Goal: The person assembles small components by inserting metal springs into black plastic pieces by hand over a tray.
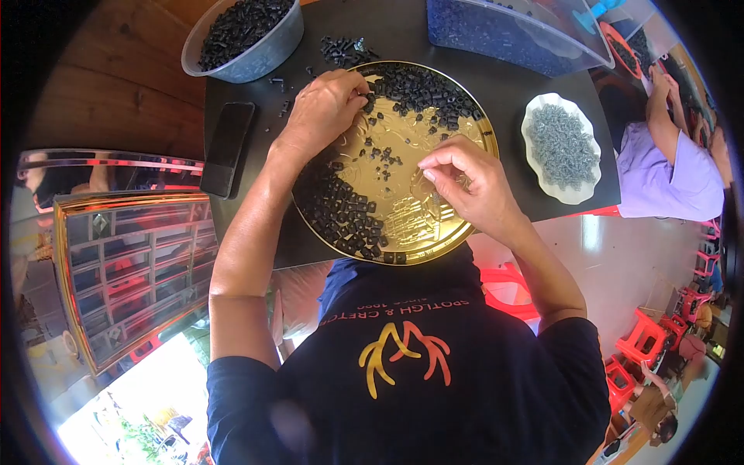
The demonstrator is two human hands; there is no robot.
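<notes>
A round gold tray (411, 221) lies in front of me, with small black plastic pieces (341, 209) heaped along its near left side and more black pieces (426, 89) at its far side. My left hand (329, 108) reaches over the tray's far left rim, fingers curled and closed at a small black plastic piece by the fingertips. Over the right part of the tray, my right hand (469, 186) has thumb and forefinger brought together; whatever they pinch is too small to make out. A few loose pieces (385, 159) lie scattered between the hands.
A tub of black parts (260, 58) stands at back left, a blue-tinted clear bin (511, 39) at back right. Right of the tray is a scalloped white dish (587, 186) of small grey translucent pieces. A phone (230, 147) lies left. Another person (670, 167) sits at right.
</notes>
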